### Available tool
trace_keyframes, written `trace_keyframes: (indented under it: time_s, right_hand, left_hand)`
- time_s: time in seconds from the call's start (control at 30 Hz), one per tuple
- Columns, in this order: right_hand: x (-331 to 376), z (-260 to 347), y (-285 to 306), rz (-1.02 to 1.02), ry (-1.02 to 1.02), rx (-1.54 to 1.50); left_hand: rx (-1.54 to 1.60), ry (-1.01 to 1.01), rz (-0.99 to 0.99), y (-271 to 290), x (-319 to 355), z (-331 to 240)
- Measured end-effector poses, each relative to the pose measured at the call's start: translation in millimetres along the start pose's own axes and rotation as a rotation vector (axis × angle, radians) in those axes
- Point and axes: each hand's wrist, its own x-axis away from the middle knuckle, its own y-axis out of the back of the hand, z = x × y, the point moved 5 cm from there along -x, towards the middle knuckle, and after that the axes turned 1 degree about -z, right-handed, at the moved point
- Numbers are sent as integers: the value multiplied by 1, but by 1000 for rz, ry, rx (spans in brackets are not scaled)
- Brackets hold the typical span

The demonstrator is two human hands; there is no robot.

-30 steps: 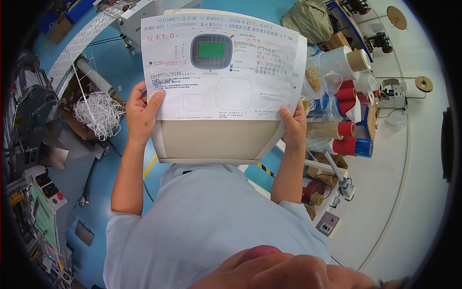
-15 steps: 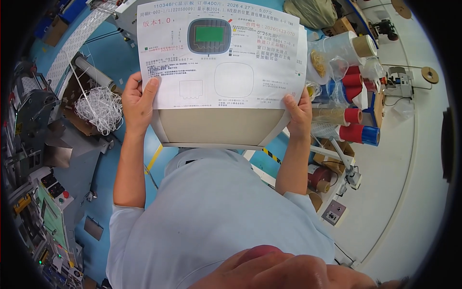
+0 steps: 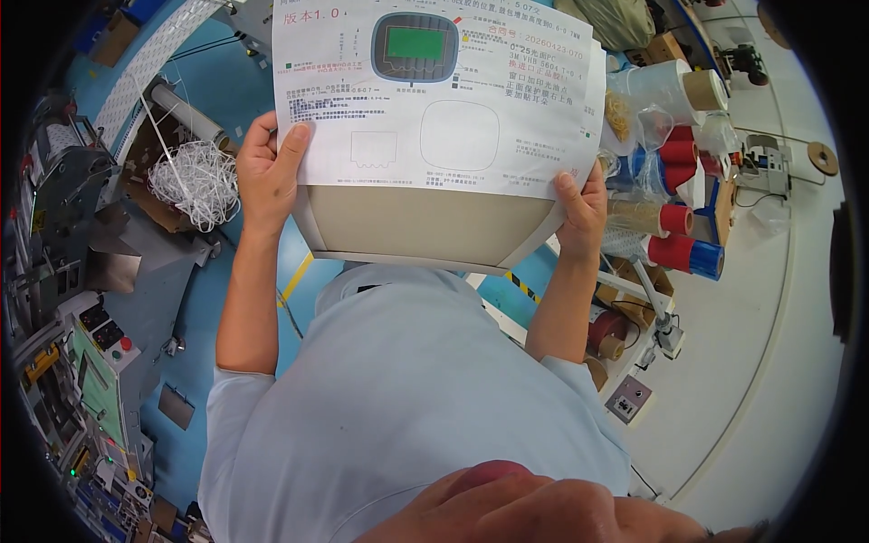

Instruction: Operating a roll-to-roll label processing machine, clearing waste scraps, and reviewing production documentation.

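Observation:
A white printed paper sheet (image 3: 362,127) is held up in front of my chest. It carries a green and dark grey drawing, line outlines and rows of text; its upper edge runs out of the picture. Beneath it shows a flat beige thing with pale grey borders (image 3: 425,222), like a shallow box or board. My left hand (image 3: 272,176) is closed at the left edge, thumb on top of the paper. At the right edge my right hand (image 3: 581,208) grips likewise, thumb on the paper's corner. The fingers of both hands are partly hidden behind.
To the left stand grey machines (image 3: 163,281) and a carton with tangled white strips (image 3: 192,185). On the right, rolls of film (image 3: 665,253), some red and blue, lie beside a white bench surface (image 3: 751,317). Yellow tape (image 3: 294,276) marks the blue floor.
The sheet and the beige thing have shifted up and to the right in the picture with both hands. More of the sheet's top is cut off. Both grips stay the same.

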Motion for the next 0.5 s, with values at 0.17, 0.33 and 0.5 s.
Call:
trace_keyframes:
  time_s: [0.17,0.33,0.5]
  right_hand:
    - [0,-1,-3,15,-2,5]
    - [-1,-1,-5,17,-10,15]
    - [-1,0,-5,11,-9,30]
  left_hand:
    - [-8,-7,-10,5,1,1]
    - [-4,-23,-40,5,1,-1]
    - [-10,-12,-39,5,0,2]
